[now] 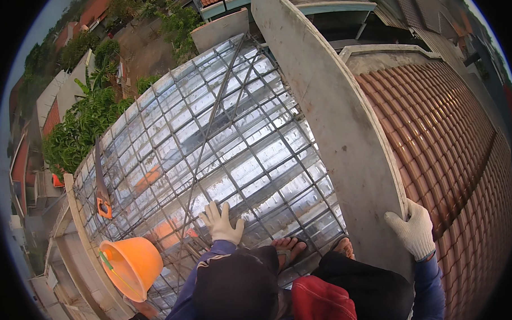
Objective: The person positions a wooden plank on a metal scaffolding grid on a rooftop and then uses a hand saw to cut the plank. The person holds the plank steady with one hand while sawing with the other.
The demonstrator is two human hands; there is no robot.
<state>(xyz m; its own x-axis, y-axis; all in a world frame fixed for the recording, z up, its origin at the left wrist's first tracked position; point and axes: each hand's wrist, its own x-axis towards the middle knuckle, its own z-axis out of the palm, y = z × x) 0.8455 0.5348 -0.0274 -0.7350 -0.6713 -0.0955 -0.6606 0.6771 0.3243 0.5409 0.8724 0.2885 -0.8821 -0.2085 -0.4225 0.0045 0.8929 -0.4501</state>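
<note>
My left hand (223, 224), in a cream knit glove, reaches low over the grid of steel reinforcing bars (195, 172) with its fingers spread. It holds nothing; whether it touches the bars I cannot tell. In a matching glove, my right hand (414, 229) grips the top edge of the grey concrete wall (336, 109) on my right. Its thumb lies on the near face, and part of its fingers is hidden. Shiny corrugated metal decking (242, 174) lies under the bars. My sandalled foot (288, 248) stands on the grid between my hands.
An orange bucket (150, 265) lies tipped at the left, near the deck's edge board (77, 214). Beyond it a handsaw (102, 193) rests on the bars. Diagonal bars (219, 107) cross the grid. A brown tiled roof (430, 148) slopes beyond the wall.
</note>
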